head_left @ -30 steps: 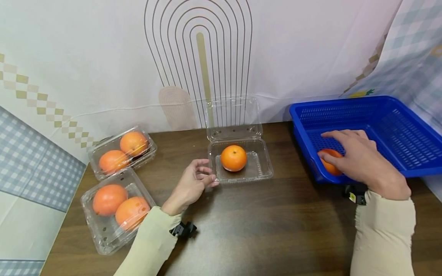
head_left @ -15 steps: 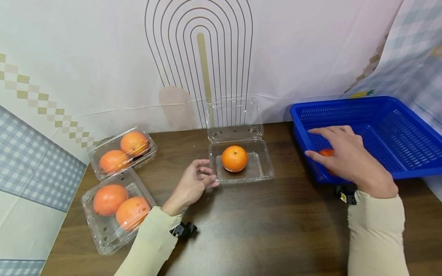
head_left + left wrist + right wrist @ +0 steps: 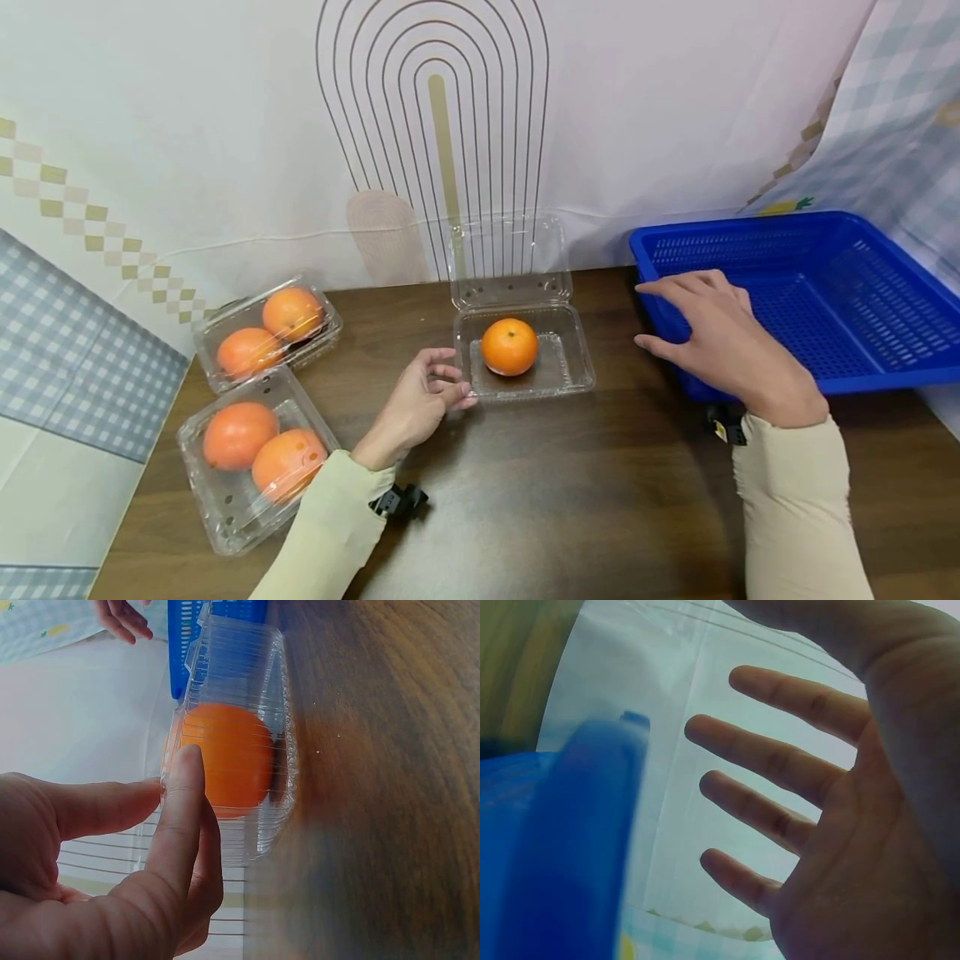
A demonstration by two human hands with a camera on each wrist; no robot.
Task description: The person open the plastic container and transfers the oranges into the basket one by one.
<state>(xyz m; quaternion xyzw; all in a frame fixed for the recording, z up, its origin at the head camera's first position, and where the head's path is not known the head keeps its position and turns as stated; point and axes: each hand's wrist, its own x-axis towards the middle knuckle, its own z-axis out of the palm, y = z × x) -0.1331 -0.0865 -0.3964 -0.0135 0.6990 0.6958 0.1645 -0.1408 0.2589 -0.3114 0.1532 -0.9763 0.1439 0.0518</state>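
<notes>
Nearest the person, on the left of the dark wooden desk point(image 3: 570, 500), a shut clear box point(image 3: 251, 458) holds two oranges, and a second shut box point(image 3: 266, 329) with two more lies just behind it. The left hand point(image 3: 420, 400) rests on the desk at the near left corner of an open clear tray point(image 3: 525, 354); the left wrist view shows its fingertips point(image 3: 187, 761) touching the tray's rim, fingers fairly straight, clamped on nothing. One orange point(image 3: 509, 347) sits inside this tray, left of middle, with the lid standing up behind it against the wall. To the right, the right hand point(image 3: 712, 337) hovers over the near left corner of the blue basket point(image 3: 825, 250). Its fingers point(image 3: 780, 761) are spread apart and straight, holding nothing.
</notes>
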